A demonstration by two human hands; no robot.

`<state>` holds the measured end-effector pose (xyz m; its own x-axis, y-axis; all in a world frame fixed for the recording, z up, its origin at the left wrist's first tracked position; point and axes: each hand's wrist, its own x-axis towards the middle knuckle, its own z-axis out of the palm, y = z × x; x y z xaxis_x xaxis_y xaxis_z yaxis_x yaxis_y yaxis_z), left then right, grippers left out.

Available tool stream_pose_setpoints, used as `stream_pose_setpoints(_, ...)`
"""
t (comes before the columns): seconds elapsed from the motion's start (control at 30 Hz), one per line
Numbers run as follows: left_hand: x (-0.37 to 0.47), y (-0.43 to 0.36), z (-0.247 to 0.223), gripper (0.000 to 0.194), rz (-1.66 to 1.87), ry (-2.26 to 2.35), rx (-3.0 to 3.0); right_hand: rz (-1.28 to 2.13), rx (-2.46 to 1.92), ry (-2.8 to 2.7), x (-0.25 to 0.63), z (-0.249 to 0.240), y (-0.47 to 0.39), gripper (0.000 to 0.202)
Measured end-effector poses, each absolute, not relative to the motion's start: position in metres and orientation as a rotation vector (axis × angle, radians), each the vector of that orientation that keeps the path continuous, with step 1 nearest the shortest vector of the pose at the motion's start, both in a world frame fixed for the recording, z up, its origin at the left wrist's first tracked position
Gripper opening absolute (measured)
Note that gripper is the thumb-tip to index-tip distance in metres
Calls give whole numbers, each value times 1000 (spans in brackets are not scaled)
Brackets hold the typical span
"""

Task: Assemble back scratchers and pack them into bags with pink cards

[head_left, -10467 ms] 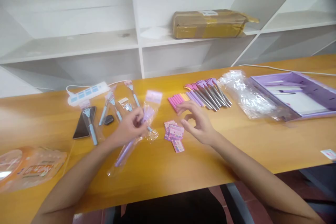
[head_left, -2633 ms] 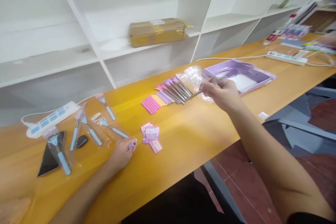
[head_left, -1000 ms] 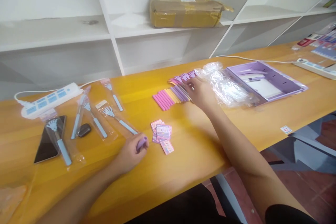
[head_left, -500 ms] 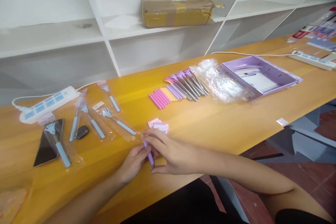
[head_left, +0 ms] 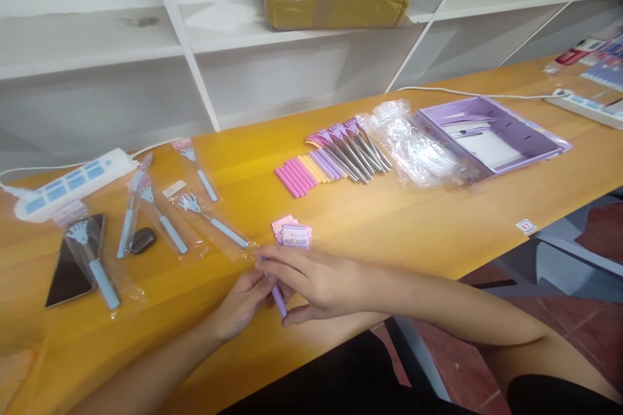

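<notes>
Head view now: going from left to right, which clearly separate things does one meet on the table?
Black phone, small black case, held purple tube, yellow tubes, metal rods, clear plastic bags, open purple box, right-side power strip.

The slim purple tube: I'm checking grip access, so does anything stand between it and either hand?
Nothing visible does: the left hand and right hand both appear to touch the slim purple tube. The pink-and-purple rectangular cards lie beyond the right hand.
</notes>
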<state>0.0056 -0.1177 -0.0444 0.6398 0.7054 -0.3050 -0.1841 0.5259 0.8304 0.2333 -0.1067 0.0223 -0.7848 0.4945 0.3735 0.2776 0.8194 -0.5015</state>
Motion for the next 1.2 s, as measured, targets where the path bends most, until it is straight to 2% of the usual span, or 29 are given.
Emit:
stream_pose_setpoints(0.17, 7, -110, -41, 49, 575, 563, 897, 546, -647, -2476, 266, 37, -80, 83)
stream_pose_setpoints(0.37, 6, -98, -32, 58, 454, 488, 855, 222, -1175, -2460, 362, 66, 20, 98)
stream_pose_setpoints(0.57, 4, -95, -37, 59, 421, 464, 816, 266, -1219, -2783, 393, 56, 81, 106)
stream_pose_setpoints(1.2, 3, -96, -38, 59, 404, 501, 795, 304, -1235, -2865, 393, 39, 101, 102)
